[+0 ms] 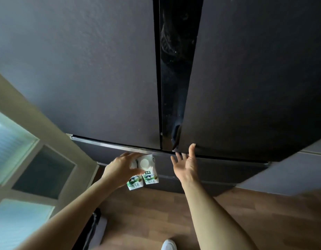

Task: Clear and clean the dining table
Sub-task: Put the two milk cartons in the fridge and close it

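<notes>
I stand close to a dark refrigerator with two upper doors. My left hand (120,168) grips two white and green milk cartons (149,175) side by side, their round white caps facing me. My right hand (186,163) is raised with its fingers spread, the fingertips touching the bottom inner corner of the right fridge door (246,87). That door stands slightly ajar, with a dark gap (174,78) between it and the left fridge door (84,69).
Below the doors runs a dark drawer front (219,170). A pale frame with frosted glass panes (15,141) stands at the left. The wooden floor (156,213) shows a dark object (94,230) and a white shoe (168,245).
</notes>
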{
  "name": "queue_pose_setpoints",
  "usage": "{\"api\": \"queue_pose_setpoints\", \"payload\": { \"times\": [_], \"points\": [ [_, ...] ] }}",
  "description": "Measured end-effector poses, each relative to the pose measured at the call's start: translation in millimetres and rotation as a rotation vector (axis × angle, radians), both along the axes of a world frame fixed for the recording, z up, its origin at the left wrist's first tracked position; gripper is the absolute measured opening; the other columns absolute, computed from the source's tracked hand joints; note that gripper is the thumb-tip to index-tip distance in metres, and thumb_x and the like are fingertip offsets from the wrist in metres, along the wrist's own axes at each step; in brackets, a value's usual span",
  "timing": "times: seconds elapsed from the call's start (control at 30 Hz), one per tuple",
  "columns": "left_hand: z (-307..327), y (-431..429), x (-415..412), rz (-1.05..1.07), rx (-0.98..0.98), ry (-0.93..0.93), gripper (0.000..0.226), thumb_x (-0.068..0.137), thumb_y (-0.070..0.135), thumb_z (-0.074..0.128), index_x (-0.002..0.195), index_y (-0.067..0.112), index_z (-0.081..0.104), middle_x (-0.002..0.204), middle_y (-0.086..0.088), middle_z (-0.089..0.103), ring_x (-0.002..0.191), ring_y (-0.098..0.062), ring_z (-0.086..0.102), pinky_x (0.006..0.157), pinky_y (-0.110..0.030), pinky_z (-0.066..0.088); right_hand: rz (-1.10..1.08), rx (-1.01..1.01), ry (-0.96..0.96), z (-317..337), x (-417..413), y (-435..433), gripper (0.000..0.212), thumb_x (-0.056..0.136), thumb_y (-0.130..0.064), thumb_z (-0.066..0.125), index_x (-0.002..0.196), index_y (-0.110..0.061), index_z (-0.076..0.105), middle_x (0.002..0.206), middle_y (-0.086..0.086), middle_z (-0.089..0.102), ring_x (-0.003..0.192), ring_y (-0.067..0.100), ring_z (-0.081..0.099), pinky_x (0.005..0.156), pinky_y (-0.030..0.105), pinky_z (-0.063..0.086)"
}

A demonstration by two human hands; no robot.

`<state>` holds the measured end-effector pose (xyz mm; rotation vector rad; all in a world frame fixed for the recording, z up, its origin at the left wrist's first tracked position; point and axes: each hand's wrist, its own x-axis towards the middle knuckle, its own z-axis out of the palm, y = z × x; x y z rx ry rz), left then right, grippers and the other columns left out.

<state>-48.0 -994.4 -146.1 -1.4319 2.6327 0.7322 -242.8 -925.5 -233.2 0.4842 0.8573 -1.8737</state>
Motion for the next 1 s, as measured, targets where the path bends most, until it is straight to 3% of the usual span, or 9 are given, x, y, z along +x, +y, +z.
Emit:
{"api": "queue_pose_setpoints", "payload": {
  "times": [0.13, 0.27, 0.4, 0.6, 0.7, 0.8, 0.9, 1.0],
  "points": [
    [-2, -4, 2, 0.012, 0.0, 0.024, 0.058, 0.074, 0.048, 0.069, 0.129, 0.041, 0.05, 0.125, 0.012, 0.056, 0.105, -0.015, 0.058, 0.074, -0.026, 0.041, 0.0, 0.038, -0.003, 0, 0, -2, 0.1, 0.057, -0.057, 0.065, 0.144, -0.021, 0.032, 0.155, 0.001, 0.023, 0.14, 0.018, 0.029, 0.108, 0.036, 0.026],
    [-2, -1, 7, -0.014, 0.014, 0.04, 0.058, 0.075, 0.046, 0.069, 0.129, 0.043, 0.047, 0.123, 0.012, 0.055, 0.101, -0.014, 0.056, 0.073, -0.028, 0.042, 0.007, 0.092, 0.031, 0, 3, -1, 0.094, 0.069, -0.06, 0.06, 0.146, -0.018, 0.025, 0.156, 0.004, 0.021, 0.14, 0.021, 0.028, 0.112, 0.038, 0.023],
    [-2, 0, 20, -0.073, 0.005, 0.071, 0.057, 0.077, 0.043, 0.07, 0.13, 0.043, 0.047, 0.122, 0.011, 0.056, 0.101, -0.014, 0.057, 0.072, -0.027, 0.043, 0.007, 0.114, 0.066, 5, 8, 6, 0.099, 0.064, -0.06, 0.06, 0.147, -0.018, 0.024, 0.156, 0.005, 0.02, 0.14, 0.022, 0.028, 0.112, 0.04, 0.025],
    [2, 0, 43, -0.107, 0.014, 0.075, 0.06, 0.078, 0.041, 0.069, 0.133, 0.034, 0.047, 0.123, 0.009, 0.055, 0.093, -0.007, 0.05, 0.072, -0.025, 0.042, -0.057, 0.164, 0.077, 5, 35, 40, 0.08, 0.082, -0.053, 0.056, 0.146, -0.018, 0.024, 0.156, 0.007, 0.02, 0.14, 0.026, 0.028, 0.111, 0.043, 0.028],
    [10, 4, 55, -0.142, 0.009, 0.084, 0.06, 0.079, 0.041, 0.069, 0.134, 0.034, 0.046, 0.129, 0.01, 0.053, 0.1, -0.01, 0.054, 0.078, -0.027, 0.046, -0.095, 0.193, 0.085, 17, 57, 64, 0.069, 0.086, -0.045, 0.058, 0.142, -0.014, 0.032, 0.153, 0.011, 0.027, 0.137, 0.027, 0.033, 0.11, 0.043, 0.032],
    [19, 8, 60, -0.162, 0.017, 0.115, 0.058, 0.078, 0.04, 0.069, 0.132, 0.038, 0.047, 0.128, 0.01, 0.054, 0.106, -0.013, 0.056, 0.083, -0.031, 0.048, -0.121, 0.37, 0.318, 34, 93, 92, 0.058, 0.09, -0.035, 0.057, 0.139, -0.012, 0.037, 0.145, 0.013, 0.039, 0.126, 0.024, 0.043, 0.104, 0.039, 0.037],
    [28, 23, 64, -0.208, 0.023, 0.141, 0.057, 0.077, 0.04, 0.069, 0.13, 0.039, 0.048, 0.124, 0.008, 0.057, 0.104, -0.016, 0.056, 0.082, -0.031, 0.047, -0.182, 0.519, 0.745, 61, 143, 126, 0.061, 0.091, -0.031, 0.058, 0.143, -0.019, 0.029, 0.148, 0.005, 0.033, 0.133, 0.018, 0.036, 0.105, 0.032, 0.034],
    [31, 38, 64, -0.245, 0.027, 0.139, 0.056, 0.075, 0.042, 0.069, 0.128, 0.041, 0.048, 0.123, 0.008, 0.057, 0.101, -0.016, 0.057, 0.078, -0.03, 0.047, -0.207, 0.613, 1.174, 81, 172, 144, 0.081, 0.081, -0.052, 0.059, 0.146, -0.017, 0.023, 0.15, 0.004, 0.027, 0.138, 0.016, 0.027, 0.114, 0.033, 0.027]
  ]
}}
